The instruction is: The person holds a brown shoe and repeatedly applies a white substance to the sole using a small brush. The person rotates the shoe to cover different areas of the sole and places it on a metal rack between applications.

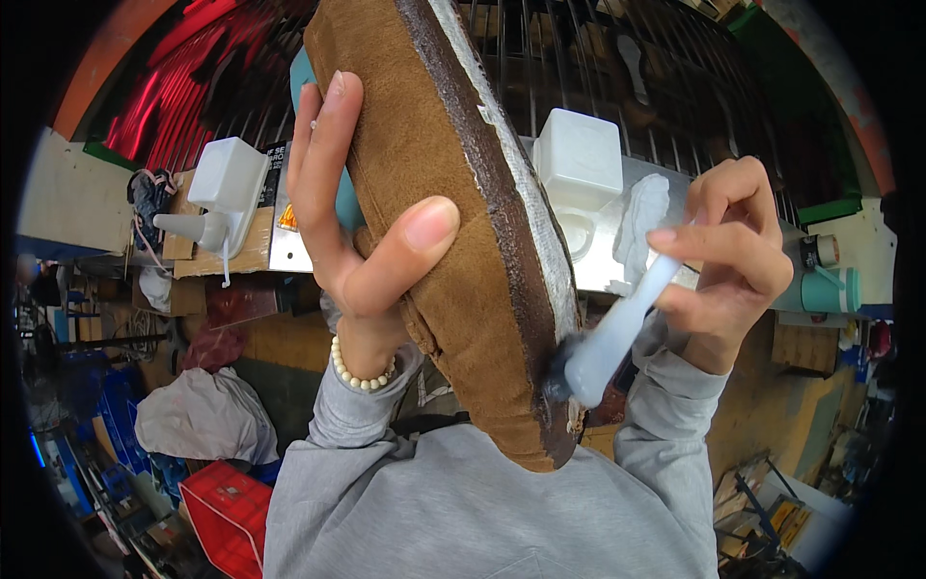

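The place looks like a crowded workshop. Behind the hands runs a metal shelf [617,261] under a rack of dark wire bars [579,58]. On the shelf stands a white plastic pot [577,157], and a second white pot with a brush handle [229,188] sits near the left end, on a piece of cardboard. At the right end there is a teal cup [830,288]. Lower down, on the floor side, I see a red crate [227,516], a pale cloth bundle [204,417] and blue boxes; the details there are too bent by the lens to tell more.

The left hand [362,207] is closed around a brown suede shoe [453,232], fingers behind it and the thumb pressed flat on the suede, holding it up in the air, sole edge turned to the right. The right hand [733,256] pinches a whitish brush [617,333] between the thumb and bent fingers; its wet tip touches the dark sole edge near the lower end of the shoe.

I judge these risks. The wet paste can run over the edge and stain the suede, because the tip is very close to it and the shoe is tilted. The shoe is carried by one hand only, so pressing with the brush could turn it in the grip. Drips may also fall on the grey sleeve [666,425] below.
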Tool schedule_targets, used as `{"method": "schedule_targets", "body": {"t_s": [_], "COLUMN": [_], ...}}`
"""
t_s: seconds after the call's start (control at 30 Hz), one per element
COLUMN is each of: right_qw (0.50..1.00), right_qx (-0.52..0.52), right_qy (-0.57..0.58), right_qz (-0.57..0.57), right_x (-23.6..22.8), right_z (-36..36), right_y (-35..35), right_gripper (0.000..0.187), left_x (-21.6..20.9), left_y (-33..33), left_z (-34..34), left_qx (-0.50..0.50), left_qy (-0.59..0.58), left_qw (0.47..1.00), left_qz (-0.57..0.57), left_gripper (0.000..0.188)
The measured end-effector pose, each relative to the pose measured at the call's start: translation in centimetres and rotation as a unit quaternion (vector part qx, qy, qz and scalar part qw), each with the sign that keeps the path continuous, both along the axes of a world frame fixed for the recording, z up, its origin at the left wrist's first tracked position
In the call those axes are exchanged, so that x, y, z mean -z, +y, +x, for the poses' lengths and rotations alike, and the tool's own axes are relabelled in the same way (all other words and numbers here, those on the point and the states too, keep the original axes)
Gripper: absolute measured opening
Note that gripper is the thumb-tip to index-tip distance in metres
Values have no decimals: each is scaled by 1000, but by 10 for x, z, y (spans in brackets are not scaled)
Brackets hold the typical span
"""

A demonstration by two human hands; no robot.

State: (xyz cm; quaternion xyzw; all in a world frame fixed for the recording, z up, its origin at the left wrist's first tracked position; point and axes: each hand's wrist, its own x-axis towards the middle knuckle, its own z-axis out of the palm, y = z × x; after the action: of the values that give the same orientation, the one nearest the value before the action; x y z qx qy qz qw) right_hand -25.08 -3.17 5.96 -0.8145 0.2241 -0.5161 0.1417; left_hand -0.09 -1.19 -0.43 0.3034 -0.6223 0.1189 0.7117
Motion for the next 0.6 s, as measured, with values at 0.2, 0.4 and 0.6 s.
{"method": "schedule_targets", "body": {"t_s": [0.2,0.4,0.6], "right_qw": [999,995,974], "right_qx": [-53,-87,137], "right_qy": [-7,11,35], "right_qz": [-10,37,174], "right_x": [-1,7,47], "right_z": [-2,-9,-36], "right_y": [-2,12,11], "right_gripper": [48,46,28], "left_x": [-3,2,14], "left_y": [6,6,25], "left_z": [7,11,42], "left_qx": [-28,-62,-97], "left_qy": [-36,-45,-19], "left_qw": [998,996,991], "left_qz": [33,54,88], "left_gripper": [42,39,42]}}
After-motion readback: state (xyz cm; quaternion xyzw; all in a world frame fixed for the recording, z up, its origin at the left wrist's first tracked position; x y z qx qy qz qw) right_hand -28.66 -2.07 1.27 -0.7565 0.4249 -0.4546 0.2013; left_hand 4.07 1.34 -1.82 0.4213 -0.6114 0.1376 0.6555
